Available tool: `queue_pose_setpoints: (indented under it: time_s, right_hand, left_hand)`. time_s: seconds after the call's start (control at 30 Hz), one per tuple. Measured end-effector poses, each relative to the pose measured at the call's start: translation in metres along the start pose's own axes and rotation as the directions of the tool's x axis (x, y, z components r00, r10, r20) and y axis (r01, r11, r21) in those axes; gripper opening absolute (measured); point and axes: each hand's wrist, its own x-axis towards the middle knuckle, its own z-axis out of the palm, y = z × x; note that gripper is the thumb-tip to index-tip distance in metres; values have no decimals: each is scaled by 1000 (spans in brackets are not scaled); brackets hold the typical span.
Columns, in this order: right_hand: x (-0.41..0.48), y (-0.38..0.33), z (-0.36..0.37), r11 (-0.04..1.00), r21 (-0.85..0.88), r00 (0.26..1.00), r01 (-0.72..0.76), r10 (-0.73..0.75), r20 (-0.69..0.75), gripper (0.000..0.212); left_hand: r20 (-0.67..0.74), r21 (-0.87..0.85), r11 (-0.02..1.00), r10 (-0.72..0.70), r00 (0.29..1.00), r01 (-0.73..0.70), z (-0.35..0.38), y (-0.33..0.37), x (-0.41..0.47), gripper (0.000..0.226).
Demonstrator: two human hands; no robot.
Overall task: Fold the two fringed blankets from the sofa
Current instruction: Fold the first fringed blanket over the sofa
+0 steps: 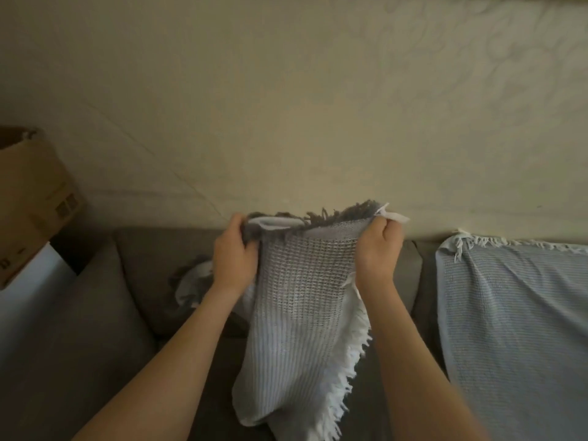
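Both hands are up in the middle of the view, with a blanket between them. The left hand (234, 249) is curled round the top corner of the grey blanket (305, 297), its fingers wrapped into the bunched cloth. The right hand (378, 249) pinches the other top corner, thumb and fingers closed on the edge. The hands sit near each other, so the cloth between them is narrow. The dark fringe (343, 211) stands up along the top edge at 12 o'clock from the hands. The rest hangs straight down toward 6 o'clock in front of the sofa (133, 281), and the white fringe (350, 361) runs down its right side. A loose bit of the same cloth bunches on the seat back at 9 o'clock from the left wrist.

Over at 4 o'clock the blue blanket (515, 313) lies spread over the sofa back, fringe along its top. There's a box (28, 202) at 9 o'clock and the wall (286, 106) at 12.
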Motion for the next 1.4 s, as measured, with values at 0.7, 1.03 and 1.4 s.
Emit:
queue_pose_setpoints:
  time_s: [0.7,1.03,1.4]
  right_hand:
    - [-3,-29,9,991,136,741,-8,-85,666,21]
    - [-14,-3,10,976,194,772,-96,-49,633,47]
    - [-17,-10,5,996,83,880,-20,-22,475,36]
  left_hand:
    - [200,658,742,-7,980,-129,-45,-32,0,43]
    - [483,239,971,-123,867,5,-42,-34,-15,45]
    - [238,45,966,238,942,-255,-13,-1,-44,26]
